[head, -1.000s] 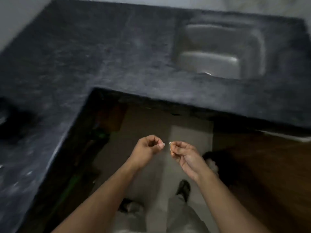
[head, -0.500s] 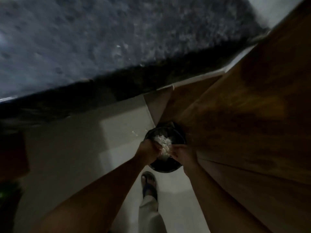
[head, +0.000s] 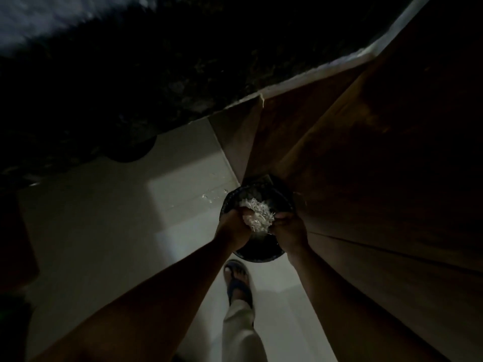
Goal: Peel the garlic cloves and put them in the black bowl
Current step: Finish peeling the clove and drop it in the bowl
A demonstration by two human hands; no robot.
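Black bowl against cabinet; pale floor open leftward.

one camera only, worn on the person's head, tipped steeply down and forward. it looks along both forearms to the floor, with a dark counter edge at top and a wooden cabinet front close on the right; no second view shares it.
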